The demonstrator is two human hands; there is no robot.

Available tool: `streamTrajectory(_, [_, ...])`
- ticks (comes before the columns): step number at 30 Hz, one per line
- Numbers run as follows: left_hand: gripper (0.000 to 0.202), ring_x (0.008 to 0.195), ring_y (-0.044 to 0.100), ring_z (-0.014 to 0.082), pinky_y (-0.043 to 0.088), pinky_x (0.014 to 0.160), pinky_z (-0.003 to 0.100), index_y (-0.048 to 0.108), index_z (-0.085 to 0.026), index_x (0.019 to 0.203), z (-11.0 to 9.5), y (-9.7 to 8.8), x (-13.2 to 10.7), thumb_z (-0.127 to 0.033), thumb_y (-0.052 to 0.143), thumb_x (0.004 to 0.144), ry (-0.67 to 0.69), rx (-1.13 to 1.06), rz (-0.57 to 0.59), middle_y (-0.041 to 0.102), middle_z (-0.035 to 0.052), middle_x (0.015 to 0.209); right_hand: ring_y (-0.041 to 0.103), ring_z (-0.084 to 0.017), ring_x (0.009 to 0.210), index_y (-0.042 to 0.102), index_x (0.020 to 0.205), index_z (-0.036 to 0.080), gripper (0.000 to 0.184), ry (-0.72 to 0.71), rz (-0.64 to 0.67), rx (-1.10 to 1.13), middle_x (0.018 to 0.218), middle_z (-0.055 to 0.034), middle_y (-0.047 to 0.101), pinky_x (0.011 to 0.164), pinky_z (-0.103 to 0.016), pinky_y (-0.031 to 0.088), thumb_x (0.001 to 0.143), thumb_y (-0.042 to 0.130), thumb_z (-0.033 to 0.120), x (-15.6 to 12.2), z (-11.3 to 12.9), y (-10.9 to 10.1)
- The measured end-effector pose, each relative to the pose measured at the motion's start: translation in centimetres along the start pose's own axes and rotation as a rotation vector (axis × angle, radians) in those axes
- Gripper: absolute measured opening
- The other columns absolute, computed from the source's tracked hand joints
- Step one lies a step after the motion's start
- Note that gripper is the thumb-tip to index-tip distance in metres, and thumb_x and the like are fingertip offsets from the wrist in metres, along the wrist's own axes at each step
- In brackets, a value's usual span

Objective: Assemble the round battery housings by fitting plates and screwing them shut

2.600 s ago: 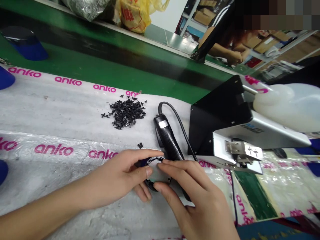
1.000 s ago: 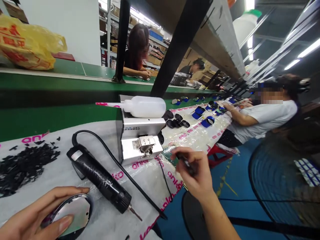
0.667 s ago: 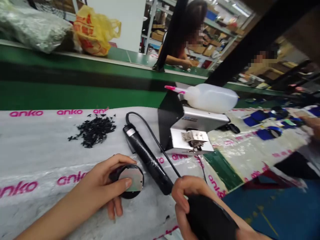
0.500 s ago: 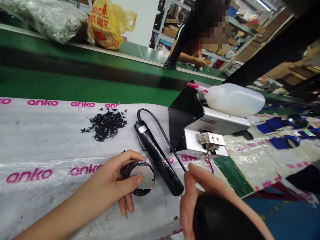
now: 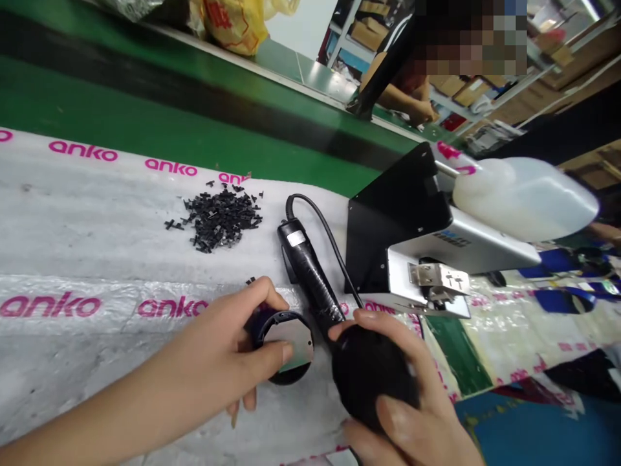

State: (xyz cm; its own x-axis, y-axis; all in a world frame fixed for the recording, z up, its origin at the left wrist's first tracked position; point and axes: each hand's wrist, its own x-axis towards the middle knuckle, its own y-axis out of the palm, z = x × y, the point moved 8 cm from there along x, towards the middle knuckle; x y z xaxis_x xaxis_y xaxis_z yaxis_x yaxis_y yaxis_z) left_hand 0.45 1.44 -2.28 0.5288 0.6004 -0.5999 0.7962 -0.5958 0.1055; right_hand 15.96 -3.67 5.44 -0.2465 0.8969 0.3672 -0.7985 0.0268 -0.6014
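My left hand (image 5: 247, 356) is closed round a round black housing (image 5: 286, 377), its thumb lying on the pale round plate (image 5: 294, 340) set inside it. In my right hand (image 5: 417, 388) is a round black cover (image 5: 371, 372), gripped at its edge by thumb and fingers. The two pieces are apart, side by side. Just behind them a black electric screwdriver (image 5: 313, 272) with a cable lies on the wrapped table, its lower end hidden by the cover and my right fingers.
A heap of small black cross-shaped parts (image 5: 220, 219) lies farther back. To the right stands a metal screw-feeder-like machine (image 5: 407, 220) with a white plastic bottle (image 5: 528, 197) on it. A yellow bag (image 5: 237, 26) and a person's arm (image 5: 402, 100) are across the green bench.
My right hand has brought the black cover up and leftward, closer to the housing. My left hand still holds the housing. The view has shifted.
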Motion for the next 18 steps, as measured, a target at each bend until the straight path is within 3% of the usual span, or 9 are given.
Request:
streamTrajectory(3, [0.023, 0.046, 0.056, 0.012, 0.043, 0.038, 0.015, 0.052, -0.028, 0.106, 0.2, -0.1, 0.1, -0.036, 0.063, 0.087, -0.017, 0.003, 0.005, 0.048, -0.0117, 0.052, 0.056, -0.027, 0.125, 0.038, 0.149, 0.037, 0.083, -0.019, -0.029, -0.06, 0.144, -0.0061, 0.047, 0.1, -0.045, 0.056, 0.081, 0.064, -0.003, -0.1, 0.1, 0.7])
streamTrajectory(6, [0.024, 0.046, 0.056, 0.0127, 0.044, 0.037, 0.015, 0.052, -0.028, 0.105, 0.4, -0.2, 0.2, -0.038, 0.063, 0.086, -0.022, 0.009, 0.006, 0.049, -0.011, 0.052, 0.055, -0.028, 0.126, 0.042, 0.148, 0.02, 0.081, -0.082, -0.021, -0.058, 0.139, -0.013, 0.05, 0.099, -0.039, 0.054, 0.076, 0.071, -0.002, -0.1, 0.3, 1.3])
streamTrajectory(11, [0.024, 0.043, 0.054, 0.0113, 0.044, 0.037, 0.014, 0.052, -0.027, 0.105, 0.3, 0.0, 0.2, -0.035, 0.063, 0.086, -0.032, 0.008, 0.02, 0.048, -0.0121, 0.047, 0.056, -0.025, 0.123, 0.044, 0.146, 0.022, 0.079, -0.094, -0.022, -0.096, 0.14, -0.0125, 0.047, 0.099, -0.038, 0.054, 0.077, 0.071, -0.003, 0.1, -0.1, 1.3])
streamTrajectory(18, [0.023, 0.045, 0.057, 0.012, 0.051, 0.042, 0.018, 0.052, -0.025, 0.106, 0.3, 0.3, 0.3, -0.036, 0.063, 0.089, 0.02, -0.085, 0.067, 0.053, -0.0107, 0.051, 0.054, -0.02, 0.127, 0.04, 0.15, 0.021, 0.078, -0.103, 0.085, -0.152, 0.142, -0.0086, 0.05, 0.106, -0.029, 0.051, 0.081, 0.073, 0.003, 0.7, 0.3, 1.4])
